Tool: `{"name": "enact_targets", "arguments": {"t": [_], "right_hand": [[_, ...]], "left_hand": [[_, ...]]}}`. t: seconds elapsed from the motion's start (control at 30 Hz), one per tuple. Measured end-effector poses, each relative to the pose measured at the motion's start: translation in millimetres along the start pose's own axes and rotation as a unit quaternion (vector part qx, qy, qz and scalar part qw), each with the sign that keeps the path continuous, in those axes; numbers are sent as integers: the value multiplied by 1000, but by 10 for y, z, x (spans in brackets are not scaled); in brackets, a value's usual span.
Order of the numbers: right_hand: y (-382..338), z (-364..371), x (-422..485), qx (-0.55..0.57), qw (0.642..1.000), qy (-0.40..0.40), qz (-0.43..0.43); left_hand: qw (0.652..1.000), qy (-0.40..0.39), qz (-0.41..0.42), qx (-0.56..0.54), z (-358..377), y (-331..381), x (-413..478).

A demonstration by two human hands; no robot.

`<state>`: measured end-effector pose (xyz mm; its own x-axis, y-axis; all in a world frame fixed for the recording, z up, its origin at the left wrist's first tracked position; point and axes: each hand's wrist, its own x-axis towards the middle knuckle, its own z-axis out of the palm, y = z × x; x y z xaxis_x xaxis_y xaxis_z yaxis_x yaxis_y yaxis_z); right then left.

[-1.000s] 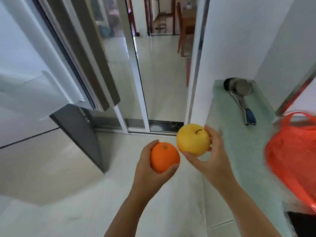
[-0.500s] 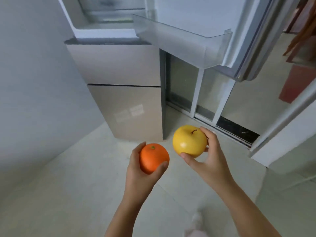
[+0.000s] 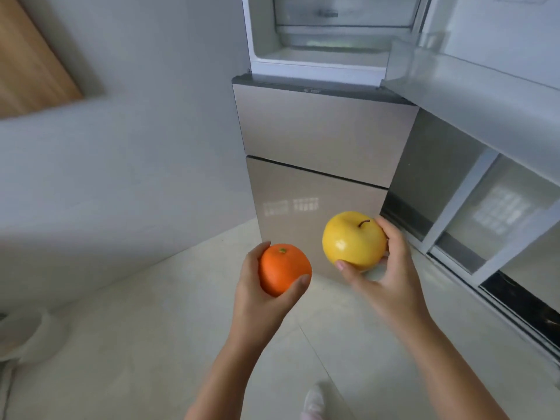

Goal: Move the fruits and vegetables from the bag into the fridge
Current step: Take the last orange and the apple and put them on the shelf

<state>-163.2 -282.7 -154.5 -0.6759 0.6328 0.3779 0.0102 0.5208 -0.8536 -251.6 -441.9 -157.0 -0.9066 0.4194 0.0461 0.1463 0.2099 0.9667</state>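
Note:
My left hand point(image 3: 260, 301) grips an orange point(image 3: 283, 268) from below, fingers curled round it. My right hand point(image 3: 391, 274) holds a yellow apple point(image 3: 353, 241) with its stem up, thumb and fingers round its sides. Both fruits hang in the air in front of the fridge point(image 3: 321, 128), whose top compartment point(image 3: 321, 53) stands open above two shut beige drawers. The bag is out of view.
The open fridge door point(image 3: 485, 95) with its clear shelf juts out at the upper right. A grey wall point(image 3: 127, 140) runs along the left. A sliding glass door frame point(image 3: 472, 225) lies to the right. A white object point(image 3: 27, 334) sits on the floor at the left edge.
The view has swung left from the counter with the red bag to face the fridge head-on. Both hands keep their fruits and the fridge is closer.

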Motion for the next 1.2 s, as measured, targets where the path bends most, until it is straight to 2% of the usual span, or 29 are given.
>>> {"name": "enact_targets", "arguments": {"t": [0.23, 0.43, 0.6, 0.77, 0.97, 1.2], "right_hand": [[112, 198, 1070, 6, 1000, -19, -16], [199, 532, 1694, 9, 999, -26, -17], [309, 817, 2204, -7, 999, -32, -14], [322, 1085, 2860, -25, 1000, 10, -14], [110, 1406, 3753, -11, 995, 98, -20], [-63, 1411, 4495, -40, 983, 178, -19]], "left_hand": [[998, -8, 50, 33, 92, 281, 1126], [1000, 24, 8, -8, 83, 191, 1679], [999, 13, 50, -2, 60, 234, 2377], [995, -22, 95, -24, -8, 360, 3209], [986, -66, 146, -40, -187, 657, 4292], [961, -147, 221, -76, -140, 1197, 5241]]}}
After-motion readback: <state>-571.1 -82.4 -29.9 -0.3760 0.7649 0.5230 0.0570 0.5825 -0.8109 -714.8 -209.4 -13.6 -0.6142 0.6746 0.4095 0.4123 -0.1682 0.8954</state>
